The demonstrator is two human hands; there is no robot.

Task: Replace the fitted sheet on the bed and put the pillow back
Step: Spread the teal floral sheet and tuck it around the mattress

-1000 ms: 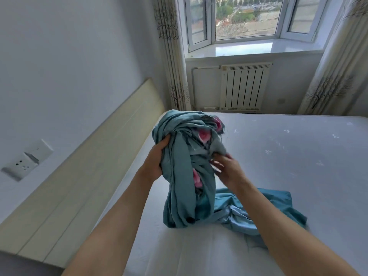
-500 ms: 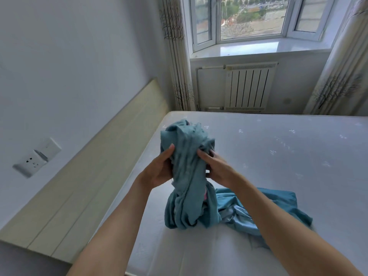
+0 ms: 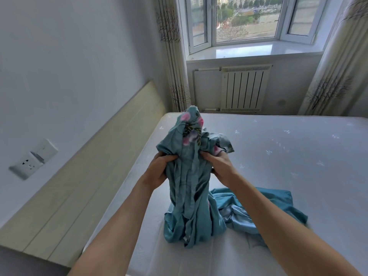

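Both forearms reached over the bare mattress (image 3: 278,156). The bunched teal fitted sheet (image 3: 189,196) stood between them, its tail heaped on the mattress. The left hand (image 3: 159,172) and right hand (image 3: 219,168) each clamped its gathered folds. Beyond lay the headboard (image 3: 89,166), wall socket (image 3: 29,164), radiator (image 3: 245,88) and window (image 3: 247,18).

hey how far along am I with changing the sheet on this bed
Done: the mattress is bare, so the old sheet looks off. In hand: the left hand and right hand both have a grip on the bunched teal floral sheet, its lower part piled on the mattress. Left: open it out, fit every corner, then return the pillow, which is not in view.
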